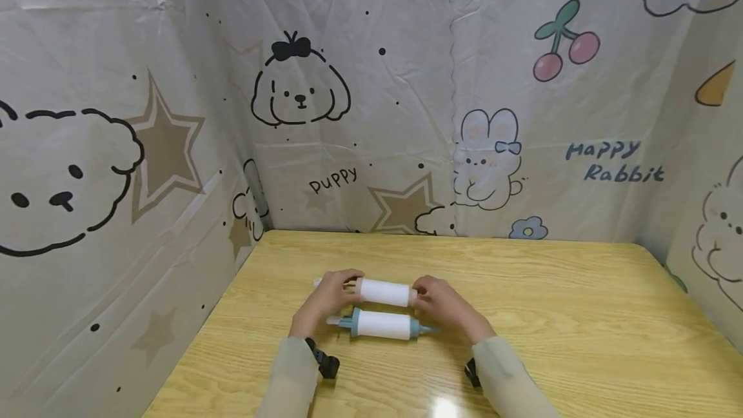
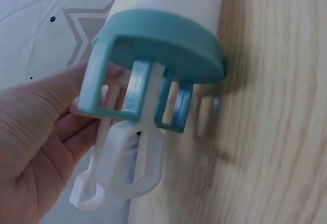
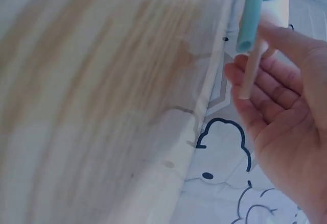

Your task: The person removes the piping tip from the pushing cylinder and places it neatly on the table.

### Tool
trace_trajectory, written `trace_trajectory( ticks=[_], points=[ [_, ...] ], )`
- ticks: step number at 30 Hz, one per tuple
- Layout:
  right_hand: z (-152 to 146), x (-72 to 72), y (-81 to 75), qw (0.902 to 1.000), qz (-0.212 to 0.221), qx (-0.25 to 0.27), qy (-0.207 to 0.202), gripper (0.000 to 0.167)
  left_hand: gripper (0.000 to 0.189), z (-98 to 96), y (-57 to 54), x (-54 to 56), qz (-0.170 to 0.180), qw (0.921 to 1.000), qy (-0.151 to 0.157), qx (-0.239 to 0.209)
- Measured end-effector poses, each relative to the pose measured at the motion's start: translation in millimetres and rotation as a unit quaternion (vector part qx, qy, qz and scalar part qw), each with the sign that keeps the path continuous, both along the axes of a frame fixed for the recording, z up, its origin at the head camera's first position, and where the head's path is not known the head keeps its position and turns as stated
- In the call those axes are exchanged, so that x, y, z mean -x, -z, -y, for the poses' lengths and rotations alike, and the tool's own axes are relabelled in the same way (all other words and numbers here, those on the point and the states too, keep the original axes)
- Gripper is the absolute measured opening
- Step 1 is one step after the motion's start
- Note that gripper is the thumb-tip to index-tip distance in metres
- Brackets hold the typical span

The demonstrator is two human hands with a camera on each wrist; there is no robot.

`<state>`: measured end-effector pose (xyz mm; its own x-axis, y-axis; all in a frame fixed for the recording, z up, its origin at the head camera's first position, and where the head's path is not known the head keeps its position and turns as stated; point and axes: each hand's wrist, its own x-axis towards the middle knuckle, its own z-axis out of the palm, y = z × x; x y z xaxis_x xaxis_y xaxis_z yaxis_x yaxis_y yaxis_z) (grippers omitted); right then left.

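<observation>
Currently | left hand, right hand: both gripping one pink-ended tube | one teal-ended tube beside it

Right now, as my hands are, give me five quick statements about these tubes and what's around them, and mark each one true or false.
1. The left hand and the right hand are at opposite ends of the pink-ended tube. True.
2. The teal-ended tube lies closer to the person's body than the pink-ended tube. True.
3. The teal nozzle points toward the person's left. False: it points toward the right.
4. The pull handle of the teal-ended tube is teal as well. False: it is white.
5. The wall cloth behind is plain, with no print. False: it carries cartoon animals, stars and words such as "Puppy".
</observation>
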<state>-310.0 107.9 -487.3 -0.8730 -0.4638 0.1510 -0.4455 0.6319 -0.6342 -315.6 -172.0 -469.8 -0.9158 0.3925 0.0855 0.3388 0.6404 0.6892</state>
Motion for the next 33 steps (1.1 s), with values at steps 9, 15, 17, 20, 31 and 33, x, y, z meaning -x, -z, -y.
trace_trajectory(
  ticks=[9,15,17,20,31,33],
  points=[
    [-18,-4.3,-1.9,0.9977,-0.042,0.053,-0.003,0.021,0.050,-5.3,-11.2,-3.1,-0.043,0.9991,0.002,-0.002],
    [-28,-6.9,-2.8,0.9955,-0.063,0.070,-0.009,0.024,0.051,-9.7,-15.0,-6.1,-0.044,0.9990,0.004,-0.007],
    [-30,-7.9,-3.1,0.9952,-0.069,0.068,-0.010,0.024,0.051,-11.1,-14.6,-7.1,-0.045,0.9989,0.006,-0.008],
    [-33,-10.5,-4.0,0.9951,-0.073,0.066,-0.010,0.022,0.050,-13.2,-13.3,-8.5,-0.049,0.9986,0.013,-0.013],
    [-53,-18.3,-2.8,0.9940,-0.076,0.079,0.004,0.024,0.049,-30.4,-13.6,-11.7,-0.068,0.9966,0.042,-0.021],
    [-58,-20.0,-2.2,0.9939,-0.075,0.081,0.007,0.023,0.048,-34.3,-13.1,-12.2,-0.071,0.9961,0.047,-0.025]
  ],
)
